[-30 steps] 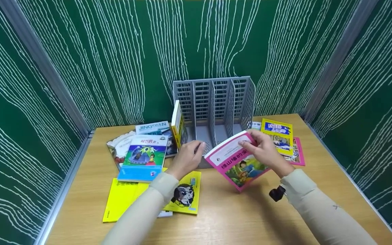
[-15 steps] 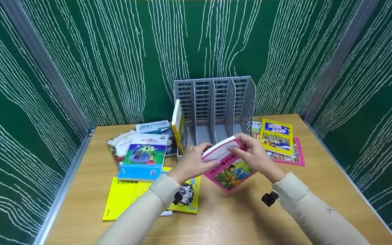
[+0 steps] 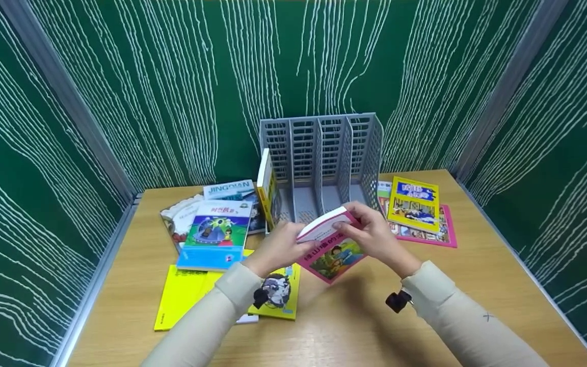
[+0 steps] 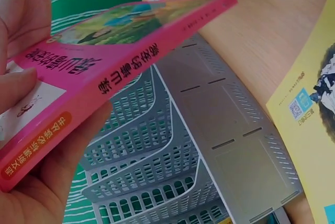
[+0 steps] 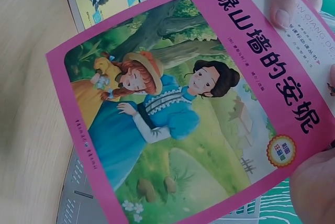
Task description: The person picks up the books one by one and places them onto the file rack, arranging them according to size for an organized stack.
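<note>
Both hands hold a pink-bordered paperback storybook [image 3: 335, 256], tilted above the table in front of the grey rack. My left hand [image 3: 284, 248] grips its left upper corner, thumb [image 4: 18, 85] on the front cover and fingers under the spine. At the opposite upper corner, my right hand [image 3: 377, 235] pinches the cover with its thumb on top. The cover [image 5: 157, 109] shows two illustrated figures under a tree in the right wrist view. Behind the book stands the grey slotted file rack [image 3: 331, 122], with a yellow-and-white book [image 3: 267, 191] upright in its leftmost compartment.
Left of the rack lies a pile with a blue-and-green book [image 3: 217, 234] on top. Nearer are a yellow book [image 3: 176, 300] and another with a dark round picture [image 3: 278, 290]. Right of the rack, a yellow book [image 3: 415, 204] overlaps a pink-edged one [image 3: 449, 227].
The left hand has come to the book's left upper corner and taken hold. The right hand has drawn the book left and slightly down; now both hands hold it.
</note>
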A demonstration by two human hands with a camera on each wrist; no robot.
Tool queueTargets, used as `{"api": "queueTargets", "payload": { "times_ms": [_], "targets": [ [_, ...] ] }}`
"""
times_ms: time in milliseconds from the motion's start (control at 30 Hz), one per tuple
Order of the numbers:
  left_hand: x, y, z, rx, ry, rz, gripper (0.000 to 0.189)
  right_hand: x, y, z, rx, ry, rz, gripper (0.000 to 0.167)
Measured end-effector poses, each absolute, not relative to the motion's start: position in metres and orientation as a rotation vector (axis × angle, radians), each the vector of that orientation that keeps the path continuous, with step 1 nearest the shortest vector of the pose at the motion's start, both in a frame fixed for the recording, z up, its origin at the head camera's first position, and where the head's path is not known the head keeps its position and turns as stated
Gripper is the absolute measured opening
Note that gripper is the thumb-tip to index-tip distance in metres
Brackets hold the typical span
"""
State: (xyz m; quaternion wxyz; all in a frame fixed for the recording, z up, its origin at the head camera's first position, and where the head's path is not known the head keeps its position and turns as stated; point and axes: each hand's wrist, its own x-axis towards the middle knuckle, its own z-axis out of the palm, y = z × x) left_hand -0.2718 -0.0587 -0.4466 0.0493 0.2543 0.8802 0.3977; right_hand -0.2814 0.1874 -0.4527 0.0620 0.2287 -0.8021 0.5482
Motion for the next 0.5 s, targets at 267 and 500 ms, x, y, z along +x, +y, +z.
{"api": "queueTargets", "payload": {
  "times_ms": [267, 500],
  "targets": [
    [-0.268, -0.069, -0.442, 0.888, 2.758, 1.165, 0.032, -0.284, 0.188, -0.447, 0.768, -2.424, 1.647, 0.038],
    [-0.265, -0.080, -0.434, 0.922, 2.792, 1.255, 0.033, -0.285, 0.194, -0.443, 0.705, -2.466, 1.592, 0.067]
  ]
}}
